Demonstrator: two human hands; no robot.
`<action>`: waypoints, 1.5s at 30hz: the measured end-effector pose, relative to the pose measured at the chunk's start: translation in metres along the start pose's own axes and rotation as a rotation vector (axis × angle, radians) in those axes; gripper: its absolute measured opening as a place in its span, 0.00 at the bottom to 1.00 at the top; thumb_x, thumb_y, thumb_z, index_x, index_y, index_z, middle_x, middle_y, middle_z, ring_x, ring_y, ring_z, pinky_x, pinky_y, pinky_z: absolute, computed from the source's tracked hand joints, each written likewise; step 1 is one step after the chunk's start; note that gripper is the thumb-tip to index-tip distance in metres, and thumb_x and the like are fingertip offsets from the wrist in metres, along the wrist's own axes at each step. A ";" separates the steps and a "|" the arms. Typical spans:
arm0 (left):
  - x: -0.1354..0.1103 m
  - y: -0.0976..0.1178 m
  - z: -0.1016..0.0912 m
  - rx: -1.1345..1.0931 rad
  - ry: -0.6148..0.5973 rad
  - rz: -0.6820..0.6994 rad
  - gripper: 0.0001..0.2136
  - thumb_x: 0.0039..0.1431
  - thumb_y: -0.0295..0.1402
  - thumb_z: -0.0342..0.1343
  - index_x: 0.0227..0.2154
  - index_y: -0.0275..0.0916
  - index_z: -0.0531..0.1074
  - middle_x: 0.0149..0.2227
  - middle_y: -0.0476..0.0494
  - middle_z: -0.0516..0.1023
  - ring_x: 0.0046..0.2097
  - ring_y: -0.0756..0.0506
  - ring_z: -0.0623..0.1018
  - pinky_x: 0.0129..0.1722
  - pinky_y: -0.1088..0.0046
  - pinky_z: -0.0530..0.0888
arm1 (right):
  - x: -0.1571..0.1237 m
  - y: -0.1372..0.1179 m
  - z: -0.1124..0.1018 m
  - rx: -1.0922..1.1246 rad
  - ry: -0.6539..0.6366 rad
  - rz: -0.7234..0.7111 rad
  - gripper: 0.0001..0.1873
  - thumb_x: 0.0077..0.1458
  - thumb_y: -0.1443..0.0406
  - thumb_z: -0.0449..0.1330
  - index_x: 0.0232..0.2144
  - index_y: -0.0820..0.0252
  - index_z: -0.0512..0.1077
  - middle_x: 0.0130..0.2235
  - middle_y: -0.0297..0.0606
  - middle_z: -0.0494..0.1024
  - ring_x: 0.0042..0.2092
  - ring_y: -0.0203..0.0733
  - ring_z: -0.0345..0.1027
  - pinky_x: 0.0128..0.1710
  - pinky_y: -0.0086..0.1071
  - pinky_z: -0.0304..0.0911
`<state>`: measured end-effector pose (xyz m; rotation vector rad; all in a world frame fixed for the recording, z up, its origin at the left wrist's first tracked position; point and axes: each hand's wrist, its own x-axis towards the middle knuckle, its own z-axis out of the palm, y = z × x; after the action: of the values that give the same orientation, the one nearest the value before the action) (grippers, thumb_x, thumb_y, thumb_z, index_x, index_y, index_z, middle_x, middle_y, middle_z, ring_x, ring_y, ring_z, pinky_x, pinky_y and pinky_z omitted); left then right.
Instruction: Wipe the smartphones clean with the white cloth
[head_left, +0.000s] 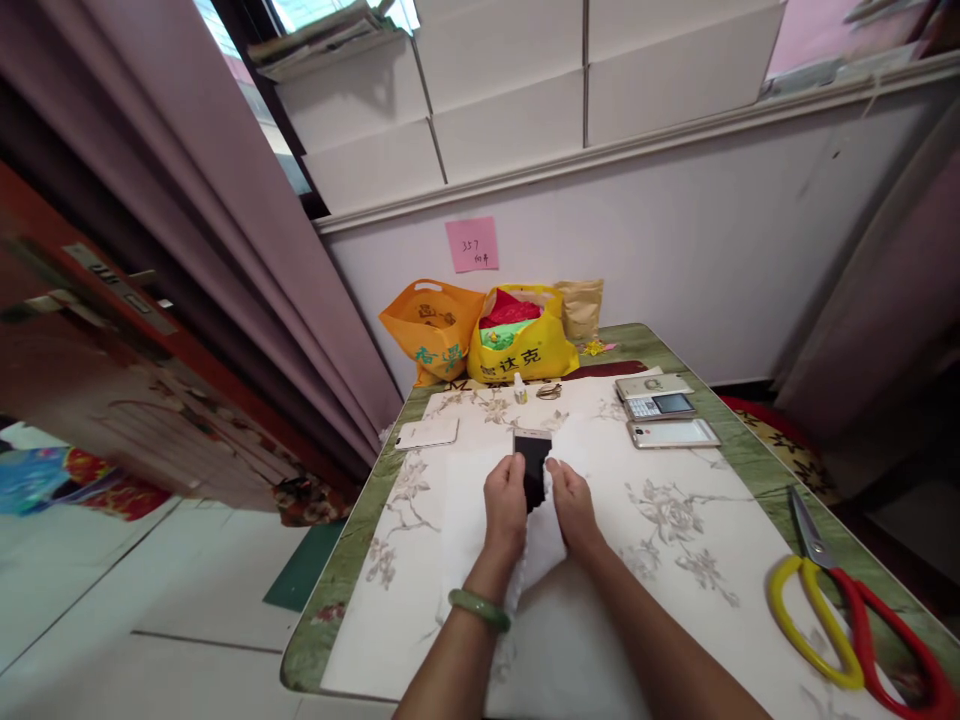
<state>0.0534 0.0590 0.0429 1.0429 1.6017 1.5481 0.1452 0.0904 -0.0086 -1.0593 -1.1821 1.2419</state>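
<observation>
A smartphone [533, 472] with a dark screen and a pale top edge is held upright above the table. My left hand [505, 506] grips its left side, thumb on the front, with a green bangle on the wrist. My right hand [574, 508] is closed at the phone's right edge and pinches a thin white cloth [546, 568]. That cloth hangs below the phone between my hands; whether it is fabric or tissue is hard to tell. Its upper edge covers part of the screen's right side.
On the patterned table cover [405, 600] lie a white phone [427, 433], several phones at the right, including a keypad phone [660, 405], and large scissors [825, 570]. A small bottle [520, 388], an orange bag [435, 330] and a yellow bag [525, 350] stand behind.
</observation>
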 end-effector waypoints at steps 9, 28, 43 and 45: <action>0.028 0.002 0.007 -0.158 0.364 0.029 0.18 0.56 0.49 0.50 0.22 0.40 0.61 0.23 0.55 0.57 0.28 0.52 0.58 0.27 0.76 0.58 | -0.014 -0.007 0.002 -0.108 -0.128 -0.094 0.23 0.57 0.48 0.52 0.21 0.56 0.57 0.21 0.27 0.56 0.26 0.34 0.49 0.28 0.28 0.51; 0.001 0.006 -0.019 0.068 -0.233 0.050 0.16 0.52 0.43 0.57 0.19 0.37 0.64 0.20 0.54 0.59 0.25 0.52 0.58 0.24 0.76 0.55 | -0.005 -0.005 -0.002 0.062 0.016 0.002 0.24 0.56 0.45 0.52 0.28 0.60 0.68 0.27 0.33 0.69 0.31 0.39 0.59 0.32 0.30 0.59; 0.032 -0.003 0.015 -0.207 0.508 0.073 0.17 0.55 0.47 0.50 0.20 0.41 0.55 0.21 0.57 0.55 0.26 0.52 0.57 0.26 0.77 0.60 | -0.011 0.000 0.003 -0.053 -0.107 -0.085 0.21 0.58 0.49 0.52 0.24 0.57 0.60 0.23 0.27 0.59 0.27 0.34 0.51 0.29 0.29 0.52; 0.031 -0.004 0.020 -0.228 0.542 0.071 0.18 0.54 0.48 0.50 0.20 0.41 0.55 0.20 0.57 0.54 0.26 0.52 0.58 0.26 0.77 0.61 | -0.010 0.002 0.003 -0.036 -0.093 -0.056 0.21 0.58 0.48 0.52 0.24 0.57 0.60 0.23 0.28 0.60 0.27 0.35 0.52 0.29 0.29 0.53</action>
<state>0.0565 0.0954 0.0392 0.5871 1.6829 2.1327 0.1424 0.0804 -0.0107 -0.9971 -1.3009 1.2408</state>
